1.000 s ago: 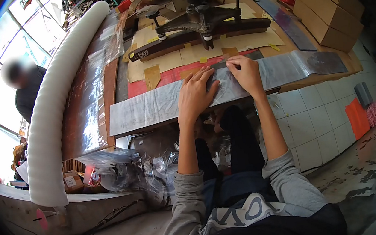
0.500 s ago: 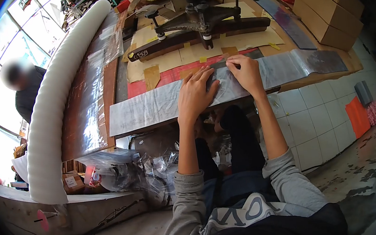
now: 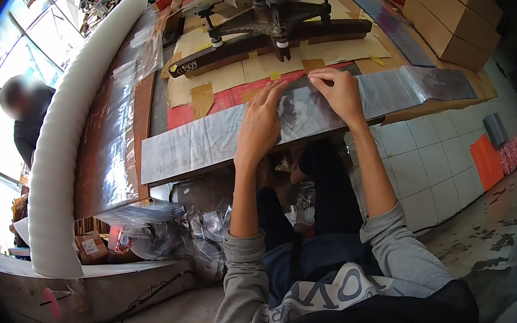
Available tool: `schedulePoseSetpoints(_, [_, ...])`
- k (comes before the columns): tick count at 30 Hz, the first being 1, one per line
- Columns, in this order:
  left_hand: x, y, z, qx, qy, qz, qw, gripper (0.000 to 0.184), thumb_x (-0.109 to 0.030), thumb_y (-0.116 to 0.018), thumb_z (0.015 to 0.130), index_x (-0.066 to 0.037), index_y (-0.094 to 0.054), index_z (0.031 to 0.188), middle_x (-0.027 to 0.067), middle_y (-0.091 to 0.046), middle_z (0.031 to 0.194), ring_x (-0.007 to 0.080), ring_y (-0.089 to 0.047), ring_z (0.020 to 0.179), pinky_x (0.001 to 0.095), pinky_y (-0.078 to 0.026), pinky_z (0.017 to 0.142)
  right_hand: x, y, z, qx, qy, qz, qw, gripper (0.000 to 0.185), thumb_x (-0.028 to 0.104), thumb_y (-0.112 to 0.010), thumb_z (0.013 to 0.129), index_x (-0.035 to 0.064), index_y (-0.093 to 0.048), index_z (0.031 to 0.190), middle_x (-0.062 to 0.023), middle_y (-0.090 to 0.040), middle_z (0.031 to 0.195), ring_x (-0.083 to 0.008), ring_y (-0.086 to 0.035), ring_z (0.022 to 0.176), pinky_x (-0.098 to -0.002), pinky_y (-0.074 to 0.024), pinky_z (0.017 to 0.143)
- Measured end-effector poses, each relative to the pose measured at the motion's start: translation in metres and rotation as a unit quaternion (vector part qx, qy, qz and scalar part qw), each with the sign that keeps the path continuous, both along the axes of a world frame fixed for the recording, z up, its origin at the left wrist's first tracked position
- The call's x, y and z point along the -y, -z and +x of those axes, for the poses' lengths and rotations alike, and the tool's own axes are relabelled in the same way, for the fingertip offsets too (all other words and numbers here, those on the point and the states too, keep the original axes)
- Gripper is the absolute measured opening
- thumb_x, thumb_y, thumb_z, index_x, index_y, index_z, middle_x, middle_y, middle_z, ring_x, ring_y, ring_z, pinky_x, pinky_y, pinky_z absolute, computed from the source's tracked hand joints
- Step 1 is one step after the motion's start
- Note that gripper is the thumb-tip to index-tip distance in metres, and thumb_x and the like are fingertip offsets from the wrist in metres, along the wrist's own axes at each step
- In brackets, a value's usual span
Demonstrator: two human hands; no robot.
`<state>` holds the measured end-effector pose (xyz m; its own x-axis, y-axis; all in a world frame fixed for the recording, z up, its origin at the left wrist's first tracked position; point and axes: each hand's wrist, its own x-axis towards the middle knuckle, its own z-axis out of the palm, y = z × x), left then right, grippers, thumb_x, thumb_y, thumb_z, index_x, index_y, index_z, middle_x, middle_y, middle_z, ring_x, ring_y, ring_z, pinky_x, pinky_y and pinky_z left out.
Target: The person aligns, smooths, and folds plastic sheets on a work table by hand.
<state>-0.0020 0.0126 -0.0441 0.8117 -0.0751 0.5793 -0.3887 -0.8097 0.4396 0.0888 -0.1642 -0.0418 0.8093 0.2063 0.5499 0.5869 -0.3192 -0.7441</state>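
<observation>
Probably light, bendy and slippery, the plastic sheet [image 3: 193, 145] suits edge holds; left hand's [image 3: 258, 121] grip looks slack, right hand's [image 3: 339, 96] pinched, contents unclear.

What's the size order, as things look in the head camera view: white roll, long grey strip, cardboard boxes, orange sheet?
1. Long grey strip and white roll: too alike to rank
2. Cardboard boxes
3. Orange sheet, clearly smallest
</observation>
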Motion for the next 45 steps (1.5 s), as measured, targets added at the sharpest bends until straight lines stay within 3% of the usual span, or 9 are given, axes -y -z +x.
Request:
schedulePoseSetpoints(5, [0.004, -0.007, -0.003, 0.017, -0.034, -0.079, 0.996, 0.054, 0.006, -0.053, 0.076, -0.008, -0.049, 0.128, 0.0198, -0.05, 0.129, 0.0394, -0.051, 0.115, 0.0435, -0.042, 0.097, 0.006, 0.001, 0.006, -0.109, -0.065, 0.139, 0.982, 0.015, 0.004, -0.069, 0.08, -0.0006, -0.072, 0.094, -0.0097, -0.072, 0.095, -0.0135, -0.066, 0.085, -0.0236, -0.0493, 0.079])
schedulePoseSetpoints(14, [0.01, -0.008, 0.002, 0.054, -0.032, -0.073, 0.995, 0.029, 0.0, -0.058, 0.08, -0.01, -0.066, 0.105, 0.0161, -0.06, 0.115, 0.0347, -0.059, 0.104, 0.0415, -0.048, 0.086, 0.01, -0.007, -0.002, -0.157, -0.126, 0.2, 0.959, 0.016, 0.005, -0.069, 0.082, -0.0043, -0.071, 0.095, -0.0083, -0.07, 0.094, -0.0122, -0.062, 0.089, -0.0229, -0.0461, 0.083])
schedulePoseSetpoints(20, [0.008, -0.025, -0.016, -0.028, 0.024, -0.13, 0.991, 0.019, -0.008, -0.059, 0.084, -0.005, -0.068, 0.101, 0.0136, -0.067, 0.094, 0.0317, -0.064, 0.089, 0.036, -0.049, 0.077, 0.008, -0.021, 0.01, -0.096, -0.038, -0.033, 0.994, 0.02, 0.017, -0.067, 0.083, -0.0016, -0.072, 0.089, -0.0124, -0.071, 0.082, -0.0137, -0.065, 0.077, -0.0281, -0.0492, 0.072])
schedulePoseSetpoints(24, [0.008, -0.023, -0.018, -0.065, 0.088, -0.185, 0.977, 0.017, -0.016, -0.059, 0.085, -0.004, -0.069, 0.094, 0.011, -0.068, 0.086, 0.0268, -0.065, 0.076, 0.0329, -0.049, 0.067, 0.007, -0.027, 0.06, -0.003, -0.054, -0.225, 0.973, 0.026, 0.018, -0.07, 0.078, -0.0019, -0.07, 0.094, -0.0208, -0.068, 0.091, -0.0332, -0.065, 0.087, -0.0384, -0.0496, 0.077])
schedulePoseSetpoints(27, [0.008, -0.025, -0.018, -0.085, 0.103, -0.18, 0.975, 0.019, -0.019, -0.059, 0.086, -0.005, -0.07, 0.092, 0.0098, -0.069, 0.083, 0.0228, -0.065, 0.07, 0.0306, -0.048, 0.063, -0.002, -0.02, 0.08, 0.097, -0.034, -0.298, 0.949, 0.033, 0.018, -0.072, 0.075, -0.0033, -0.068, 0.1, -0.0221, -0.066, 0.097, -0.0348, -0.063, 0.093, -0.0387, -0.0482, 0.08])
schedulePoseSetpoints(30, [0.008, -0.027, -0.019, -0.082, 0.11, -0.173, 0.975, 0.02, -0.02, -0.059, 0.086, -0.004, -0.07, 0.091, 0.0097, -0.069, 0.083, 0.021, -0.065, 0.07, 0.0294, -0.048, 0.062, -0.008, -0.024, 0.086, 0.079, -0.066, -0.38, 0.919, 0.042, 0.017, -0.073, 0.073, -0.0008, -0.064, 0.11, -0.0202, -0.066, 0.097, -0.0305, -0.064, 0.094, -0.0367, -0.0485, 0.079])
schedulePoseSetpoints(33, [0.008, -0.027, -0.02, -0.084, 0.12, -0.175, 0.974, 0.021, -0.02, -0.058, 0.086, -0.004, -0.07, 0.091, 0.0102, -0.069, 0.083, 0.0218, -0.065, 0.071, 0.0296, -0.048, 0.064, -0.011, -0.02, 0.099, -0.002, -0.093, -0.349, 0.932, 0.036, 0.013, -0.072, 0.071, 0.0002, -0.066, 0.104, -0.0184, -0.064, 0.088, -0.0317, -0.062, 0.086, -0.0389, -0.0476, 0.078])
schedulePoseSetpoints(39, [0.008, -0.023, -0.016, -0.076, 0.122, -0.175, 0.974, 0.02, -0.019, -0.058, 0.087, -0.004, -0.071, 0.091, 0.0104, -0.069, 0.084, 0.0228, -0.066, 0.075, 0.0309, -0.05, 0.068, -0.009, -0.032, 0.074, 0.141, -0.094, -0.348, 0.922, 0.025, 0.007, -0.068, 0.072, 0.0028, -0.07, 0.096, -0.013, -0.062, 0.086, -0.0295, -0.058, 0.09, -0.0377, -0.0458, 0.082])
schedulePoseSetpoints(45, [0.009, -0.025, -0.017, -0.077, 0.115, -0.166, 0.976, 0.018, -0.017, -0.06, 0.086, -0.004, -0.07, 0.094, 0.0104, -0.069, 0.087, 0.0238, -0.066, 0.075, 0.0317, -0.05, 0.068, 0.009, -0.033, 0.048, 0.107, -0.135, -0.364, 0.915, 0.023, 0.003, -0.054, 0.081, 0.0015, -0.069, 0.099, -0.0111, -0.066, 0.102, -0.0296, -0.055, 0.101, -0.0379, -0.0414, 0.092])
